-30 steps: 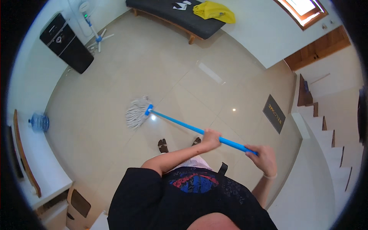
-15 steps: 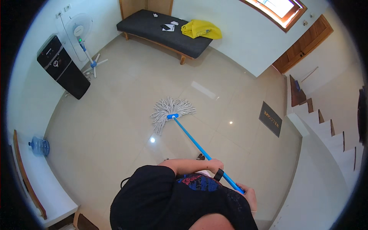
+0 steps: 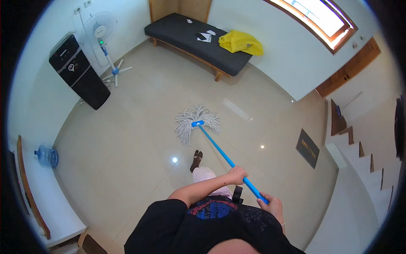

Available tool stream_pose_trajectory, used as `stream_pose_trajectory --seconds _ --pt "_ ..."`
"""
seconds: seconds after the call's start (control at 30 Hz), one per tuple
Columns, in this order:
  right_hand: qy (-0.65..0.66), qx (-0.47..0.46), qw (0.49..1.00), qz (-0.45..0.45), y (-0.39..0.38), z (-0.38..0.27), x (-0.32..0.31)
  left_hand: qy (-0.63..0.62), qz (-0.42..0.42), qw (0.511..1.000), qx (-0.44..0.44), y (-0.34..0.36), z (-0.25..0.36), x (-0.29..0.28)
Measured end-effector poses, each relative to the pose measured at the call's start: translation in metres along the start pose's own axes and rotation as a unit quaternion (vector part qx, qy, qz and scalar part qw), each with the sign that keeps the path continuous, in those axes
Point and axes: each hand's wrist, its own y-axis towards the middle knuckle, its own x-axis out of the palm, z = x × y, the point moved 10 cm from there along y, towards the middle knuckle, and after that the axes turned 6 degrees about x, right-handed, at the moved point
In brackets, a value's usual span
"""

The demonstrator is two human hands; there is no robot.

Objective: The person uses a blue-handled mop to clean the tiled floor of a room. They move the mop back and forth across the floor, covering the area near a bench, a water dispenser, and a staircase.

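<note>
A string mop (image 3: 220, 151) with a blue handle slants from my body out to its head on the floor. Its pale grey strands (image 3: 185, 127) are spread in a fan around the blue clamp (image 3: 197, 123). My left hand (image 3: 237, 175) is wrapped round the handle partway up. Lower in the picture, my right hand (image 3: 272, 205) grips the handle's top end, thumb lying along it. My one visible foot, in a brown split-toe sock (image 3: 196, 161), stands on the tiles just behind the mop head.
A dark daybed (image 3: 190, 40) holding a yellow cloth (image 3: 241, 42) stands at the far wall. Left are a black water dispenser (image 3: 80, 72), a standing fan (image 3: 111, 63) and a large water bottle (image 3: 47, 156). A doormat (image 3: 307, 149) and stairs (image 3: 359, 148) are on the right.
My foot and light trouser leg have come forward into view. My left hand has shifted slightly up and left in the picture, still on the handle. The room appears shifted to the right.
</note>
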Motion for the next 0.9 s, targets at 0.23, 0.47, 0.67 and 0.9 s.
stream_pose_trajectory --seconds 0.23,0.47,0.67,0.9 --pt "-0.041 -0.085 0.995 0.011 0.128 -0.098 -0.014 -0.018 0.199 0.980 -0.008 0.023 -0.086 -0.124" --pt "-0.045 -0.145 0.988 0.011 0.265 -0.190 0.014 -0.028 0.111 0.991 -0.071 0.084 -0.197 -0.197" --pt "-0.012 -0.197 0.979 -0.044 0.401 -0.293 0.128 -0.006 0.312 0.936 -0.164 0.050 -0.335 -0.244" --pt "-0.021 -0.295 0.954 -0.054 0.444 -0.408 0.180 0.079 0.239 0.941 -0.225 -0.004 -0.405 -0.343"
